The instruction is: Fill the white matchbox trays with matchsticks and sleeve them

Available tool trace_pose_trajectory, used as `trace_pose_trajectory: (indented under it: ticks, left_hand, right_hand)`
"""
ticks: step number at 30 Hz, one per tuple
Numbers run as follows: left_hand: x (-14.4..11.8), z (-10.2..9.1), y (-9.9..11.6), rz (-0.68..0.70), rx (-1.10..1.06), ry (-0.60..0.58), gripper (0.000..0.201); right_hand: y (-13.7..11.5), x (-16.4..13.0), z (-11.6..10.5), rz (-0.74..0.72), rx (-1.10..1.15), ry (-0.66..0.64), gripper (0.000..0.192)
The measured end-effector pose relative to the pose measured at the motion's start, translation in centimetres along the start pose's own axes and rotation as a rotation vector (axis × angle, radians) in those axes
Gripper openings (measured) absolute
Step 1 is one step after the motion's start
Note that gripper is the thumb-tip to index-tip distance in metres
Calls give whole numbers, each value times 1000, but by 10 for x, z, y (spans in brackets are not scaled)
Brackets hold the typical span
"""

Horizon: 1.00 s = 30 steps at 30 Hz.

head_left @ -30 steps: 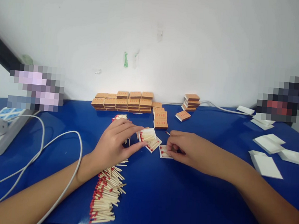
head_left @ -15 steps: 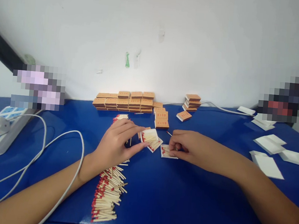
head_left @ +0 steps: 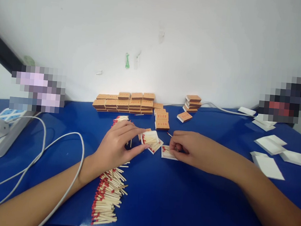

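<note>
My left hand (head_left: 123, 140) pinches a white matchbox tray (head_left: 152, 134) of red-tipped matches between thumb and fingers, tilted. Another tray with matches (head_left: 158, 147) lies partly beneath it. At its right, my right hand (head_left: 183, 145) has its fingers curled together over a third white matchbox tray (head_left: 169, 157), which holds some matches. What those fingertips grip is hidden. A single match (head_left: 169, 134) lies just behind the right hand. Below and behind my left hand runs a long row of loose matches (head_left: 110, 190), heads mostly to the left.
Orange matchboxes (head_left: 123, 103) are stacked along the wall, with a smaller stack (head_left: 192, 103) to the right and several boxes (head_left: 162, 124) in front. Folded white trays (head_left: 268, 167) lie at right. A white cable (head_left: 82, 156) loops over my left forearm from a power strip (head_left: 3, 131).
</note>
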<state>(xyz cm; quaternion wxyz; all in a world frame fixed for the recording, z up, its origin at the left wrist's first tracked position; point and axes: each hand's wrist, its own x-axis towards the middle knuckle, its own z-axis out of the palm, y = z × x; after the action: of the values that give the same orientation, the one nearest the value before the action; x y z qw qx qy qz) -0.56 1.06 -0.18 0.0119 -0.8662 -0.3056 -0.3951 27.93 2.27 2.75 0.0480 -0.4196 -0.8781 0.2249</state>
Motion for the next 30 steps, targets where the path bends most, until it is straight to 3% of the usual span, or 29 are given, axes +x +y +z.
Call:
trace_pose_trajectory:
  ticks: [30]
  left_hand:
    - [1,0,1,-13,-24,-24,38]
  right_hand:
    - [1,0,-2,1,-34,-13,20]
